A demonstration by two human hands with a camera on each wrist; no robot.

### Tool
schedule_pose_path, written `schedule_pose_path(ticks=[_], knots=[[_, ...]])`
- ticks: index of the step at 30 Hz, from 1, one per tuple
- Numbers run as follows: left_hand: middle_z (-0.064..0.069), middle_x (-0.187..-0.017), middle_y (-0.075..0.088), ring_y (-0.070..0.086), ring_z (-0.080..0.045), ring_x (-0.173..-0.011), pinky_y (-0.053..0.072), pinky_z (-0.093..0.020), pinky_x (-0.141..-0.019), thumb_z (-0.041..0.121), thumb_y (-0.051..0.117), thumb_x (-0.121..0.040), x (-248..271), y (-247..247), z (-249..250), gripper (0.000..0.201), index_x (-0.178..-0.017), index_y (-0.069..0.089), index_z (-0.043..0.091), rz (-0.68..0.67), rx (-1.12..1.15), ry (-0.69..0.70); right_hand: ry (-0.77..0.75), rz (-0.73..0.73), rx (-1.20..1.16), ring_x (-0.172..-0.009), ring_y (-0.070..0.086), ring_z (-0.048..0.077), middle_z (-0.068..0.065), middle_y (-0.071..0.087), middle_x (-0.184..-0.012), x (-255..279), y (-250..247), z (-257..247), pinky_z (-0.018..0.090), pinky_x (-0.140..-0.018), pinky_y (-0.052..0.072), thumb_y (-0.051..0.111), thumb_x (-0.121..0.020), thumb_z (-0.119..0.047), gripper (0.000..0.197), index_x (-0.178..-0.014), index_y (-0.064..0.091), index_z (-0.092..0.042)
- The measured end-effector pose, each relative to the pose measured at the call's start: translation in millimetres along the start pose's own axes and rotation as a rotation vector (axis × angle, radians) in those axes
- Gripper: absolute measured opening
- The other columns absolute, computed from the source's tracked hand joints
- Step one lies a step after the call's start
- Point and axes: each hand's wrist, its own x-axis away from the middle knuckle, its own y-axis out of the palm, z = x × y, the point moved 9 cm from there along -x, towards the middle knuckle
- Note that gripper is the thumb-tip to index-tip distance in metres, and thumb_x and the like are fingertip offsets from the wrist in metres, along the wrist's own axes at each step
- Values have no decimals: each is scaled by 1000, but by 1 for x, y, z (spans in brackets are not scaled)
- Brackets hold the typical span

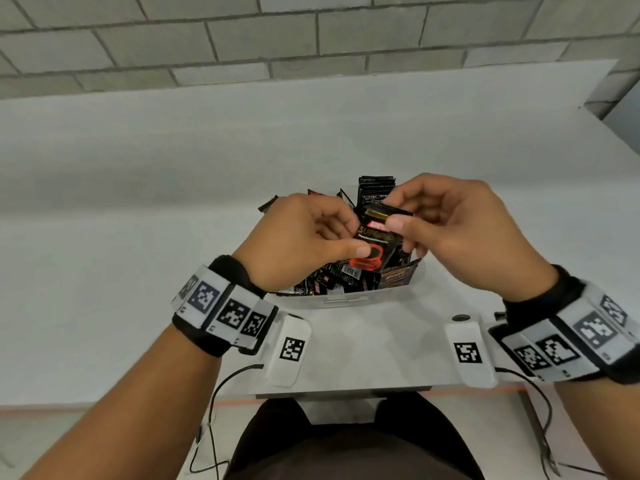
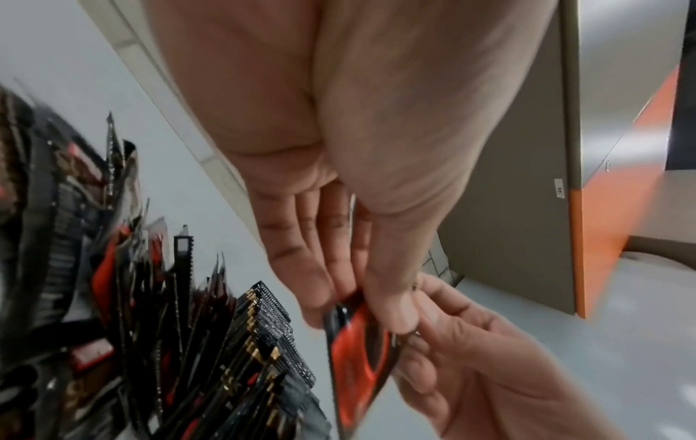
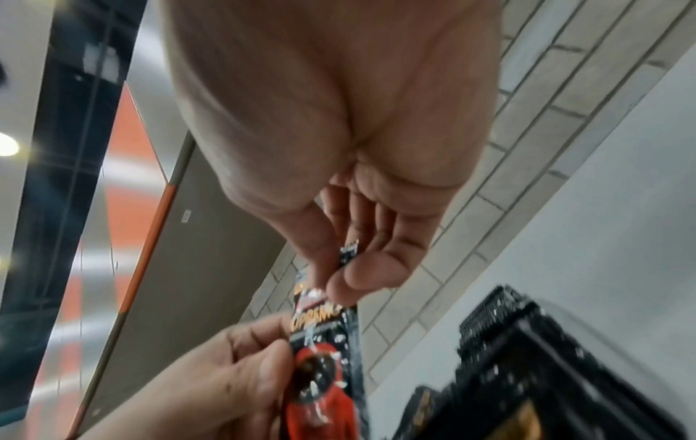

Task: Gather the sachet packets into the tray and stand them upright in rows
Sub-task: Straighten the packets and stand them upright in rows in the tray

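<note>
A black sachet packet with a red cup picture hangs above the clear plastic tray, held by both hands. My left hand pinches its lower part between thumb and fingers. My right hand pinches its top edge. In the tray, a row of black sachets stands upright at the back right. Other sachets lie in a jumbled heap in the rest of the tray.
The tray sits on a white table that runs back to a grey block wall. Two white marker blocks and thin black cables lie near the table's front edge.
</note>
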Motion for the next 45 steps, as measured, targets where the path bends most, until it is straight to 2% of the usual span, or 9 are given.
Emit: schedule_pose_path(ticks=[3, 5, 9, 15, 20, 27, 35, 41, 45], knots=[[14, -78, 68, 64, -5, -74, 52, -23, -74, 39, 69, -94, -3, -1, 0, 14, -96, 72, 26, 18, -230, 21, -9, -42, 64, -58, 62, 15, 1, 72, -76, 5, -12, -2, 18, -55, 48, 73, -88, -2, 10, -91, 71, -12], [16, -83, 67, 62, -4, -78, 50, -25, -76, 35, 60, -100, -6, 0, -3, 14, -103, 70, 26, -31, -425, 14, -13, -94, 170, -60, 63, 18, -1, 72, -76, 9, -14, 0, 23, -58, 49, 75, -87, -4, 15, -88, 71, -18], [7, -124, 64, 57, -12, -114, 46, -30, -95, 31, 66, -95, -11, 21, -25, 38, -132, 60, 27, -330, -726, -36, -25, -142, 433, -67, 65, 13, -13, 71, -76, 16, -10, 12, 27, -69, 52, 78, -84, -10, 21, -84, 70, -29], [4, -141, 53, 41, -19, -125, 43, -34, -102, 37, 67, -92, -11, 51, -36, 62, -148, 44, 23, -524, -954, 39, -148, 129, 49, -64, 62, 24, 4, 69, -78, 14, -37, -6, 33, -63, 53, 72, -88, 2, 14, -92, 65, -9], [3, -140, 53, 44, -21, -120, 44, -37, -101, 42, 68, -90, -14, 54, -38, 65, -147, 44, 25, -526, -984, 62, -61, -132, 81, -63, 63, 18, 5, 70, -76, 20, -22, -5, 27, -65, 53, 75, -85, 0, 14, -88, 68, -11], [-2, -126, 64, 56, -23, -118, 49, -40, -98, 36, 69, -89, -19, 50, -37, 48, -135, 60, 22, -438, -927, 45, -167, 91, 354, -74, 71, 13, -10, 72, -76, 22, -20, 1, 20, -74, 57, 79, -84, -9, 15, -84, 69, -21], [3, -132, 59, 50, -22, -117, 45, -34, -98, 25, 63, -90, -15, 57, -37, 39, -129, 66, 24, -452, -970, 83, -57, -194, 652, -70, 57, -7, -15, 65, -79, 18, 15, 39, 8, -62, 37, 78, -82, -17, 19, -80, 65, -30], [5, -92, 75, 68, -13, -85, 56, -34, -83, 19, 60, -89, -18, 35, -21, 20, -95, 79, 21, -251, -745, 48, 3, -143, 673, -76, 56, 6, -11, 54, -86, 7, 8, 44, 24, -70, 45, 82, -77, -23, 26, -89, 61, -32], [10, -76, 71, 67, -8, -74, 56, -29, -78, 20, 62, -90, -18, 4, -12, 14, -90, 76, 24, -21, -563, 31, 12, -158, 638, -70, 51, 4, -10, 53, -85, 9, 7, 41, 22, -64, 39, 86, -73, -23, 36, -92, 58, -35]])
